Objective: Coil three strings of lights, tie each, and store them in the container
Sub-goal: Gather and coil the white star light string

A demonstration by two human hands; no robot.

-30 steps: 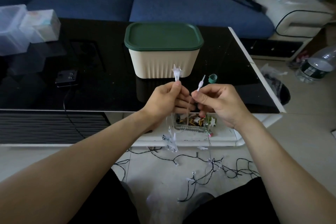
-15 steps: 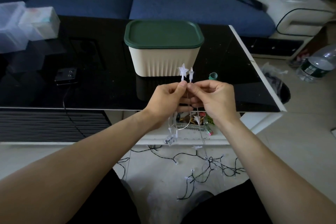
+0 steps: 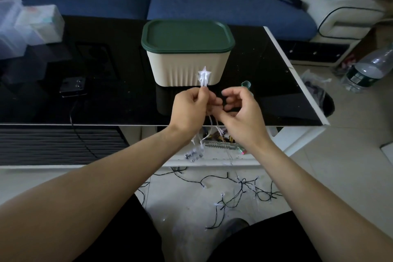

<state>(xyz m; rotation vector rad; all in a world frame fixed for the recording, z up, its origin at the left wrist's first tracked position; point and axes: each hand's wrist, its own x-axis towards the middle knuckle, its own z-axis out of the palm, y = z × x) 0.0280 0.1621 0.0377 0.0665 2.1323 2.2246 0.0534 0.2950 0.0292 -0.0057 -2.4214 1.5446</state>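
Down on the pale floor (image 3: 319,187), nearest of all, a dark-wired string of lights (image 3: 240,189) lies in a loose tangle between the person's knees and the low shelf under the table. Above it, over the near edge of the black glass tabletop (image 3: 106,102), both hands are raised side by side. The left hand (image 3: 189,108) pinches a clear-wired string of lights (image 3: 204,77) between thumb and fingertips, with two small white star bulbs standing upright just above the pinch; thin clear wire hangs down from this hand to a little cluster of bulbs by the shelf. The right hand (image 3: 240,112) sits just beside it with fingers loosely curled, and I cannot tell whether it has hold of the wire. Just beyond the hands, in the middle of the tabletop, stands the cream ribbed container (image 3: 187,70), its dark green lid (image 3: 187,36) on. A small green ring (image 3: 246,84) lies to its right, a dark little device (image 3: 73,86) to its left, and clear plastic boxes (image 3: 25,25) at the far left. Farthest back runs a blue sofa (image 3: 212,4).
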